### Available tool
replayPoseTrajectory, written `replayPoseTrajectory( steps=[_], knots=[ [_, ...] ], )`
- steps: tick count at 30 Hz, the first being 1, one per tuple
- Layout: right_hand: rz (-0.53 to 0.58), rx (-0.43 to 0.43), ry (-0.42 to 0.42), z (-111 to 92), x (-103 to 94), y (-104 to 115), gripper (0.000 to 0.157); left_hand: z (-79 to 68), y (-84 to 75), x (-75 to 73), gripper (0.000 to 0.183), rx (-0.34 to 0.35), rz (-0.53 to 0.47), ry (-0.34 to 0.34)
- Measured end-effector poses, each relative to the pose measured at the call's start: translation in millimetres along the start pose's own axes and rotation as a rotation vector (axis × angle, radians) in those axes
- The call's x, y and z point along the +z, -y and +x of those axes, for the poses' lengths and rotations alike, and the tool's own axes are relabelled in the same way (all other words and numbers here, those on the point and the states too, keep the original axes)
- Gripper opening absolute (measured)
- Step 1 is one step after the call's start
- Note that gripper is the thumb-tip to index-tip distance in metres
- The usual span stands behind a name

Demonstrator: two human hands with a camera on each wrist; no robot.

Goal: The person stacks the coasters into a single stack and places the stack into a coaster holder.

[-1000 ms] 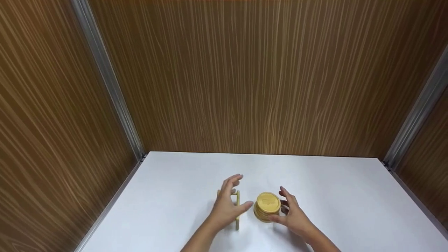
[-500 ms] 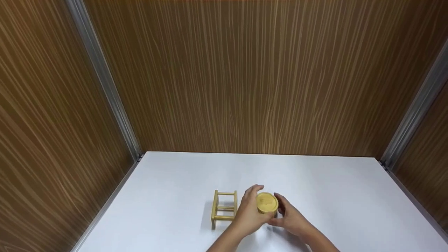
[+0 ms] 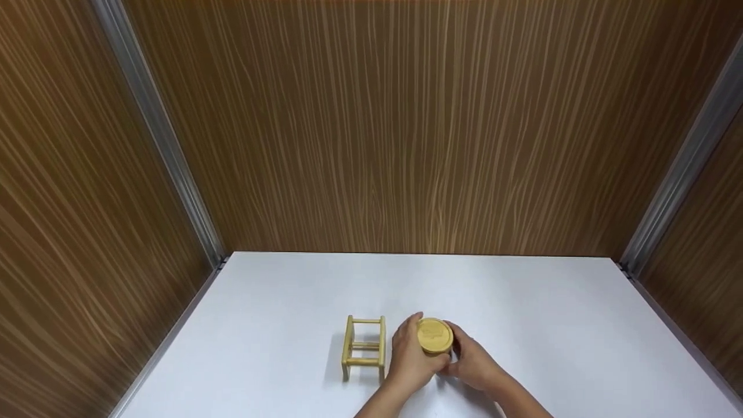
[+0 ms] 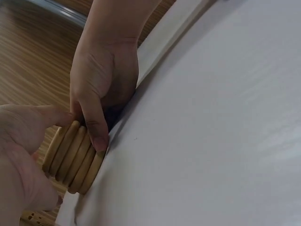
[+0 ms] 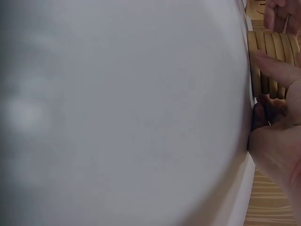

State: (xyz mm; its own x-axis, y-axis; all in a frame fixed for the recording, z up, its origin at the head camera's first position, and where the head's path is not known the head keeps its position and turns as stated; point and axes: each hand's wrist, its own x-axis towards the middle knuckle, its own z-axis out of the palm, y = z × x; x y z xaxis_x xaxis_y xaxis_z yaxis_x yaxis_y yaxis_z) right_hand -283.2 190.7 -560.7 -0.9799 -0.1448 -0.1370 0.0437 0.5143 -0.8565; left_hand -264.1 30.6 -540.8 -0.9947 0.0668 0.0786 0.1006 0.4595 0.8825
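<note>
A stack of round, light wooden coasters [image 3: 435,335] stands on the white table, the top one showing a faint mark. My left hand [image 3: 409,357] curves round its left side, with thumb and fingers at the upper coasters. From the other side my right hand [image 3: 473,363] grips lower down. In the left wrist view the right thumb presses the bottom coasters of the stack [image 4: 70,157]. The right wrist view shows that thumb lying across the stack [image 5: 268,42], close over the tabletop. Just left of my left hand stands a small wooden rack [image 3: 364,361] of posts and bars.
The white table [image 3: 278,302] reaches back to a brown wood-grain wall [image 3: 371,128]. Similar panels rise on the left and right, with grey metal posts [image 3: 168,145] at the corners.
My left hand has moved right, from in front of the rack to the coaster stack, and taken hold of it. My right hand has closed in on the stack. The rack now shows fully.
</note>
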Motion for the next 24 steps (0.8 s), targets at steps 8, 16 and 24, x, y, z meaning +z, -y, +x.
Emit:
replayPoseTrajectory(
  steps=[8, 16, 24],
  knots=[
    [-0.12, 0.018, -0.019, 1.3, 2.7, 2.8, 0.106, 5.8, 10.4, 4.7, 0.104, -0.031, -0.012, 0.007],
    [-0.096, -0.047, -0.027, 0.5, 3.3, 2.2, 0.102, 9.1, 14.8, 3.6, 0.1, -0.04, 0.033, 0.012],
    [-0.111, -0.064, -0.039, 1.1, 3.1, -0.2, 0.101, 9.6, 15.0, 3.1, 0.096, -0.04, 0.079, 0.019]
  ],
)
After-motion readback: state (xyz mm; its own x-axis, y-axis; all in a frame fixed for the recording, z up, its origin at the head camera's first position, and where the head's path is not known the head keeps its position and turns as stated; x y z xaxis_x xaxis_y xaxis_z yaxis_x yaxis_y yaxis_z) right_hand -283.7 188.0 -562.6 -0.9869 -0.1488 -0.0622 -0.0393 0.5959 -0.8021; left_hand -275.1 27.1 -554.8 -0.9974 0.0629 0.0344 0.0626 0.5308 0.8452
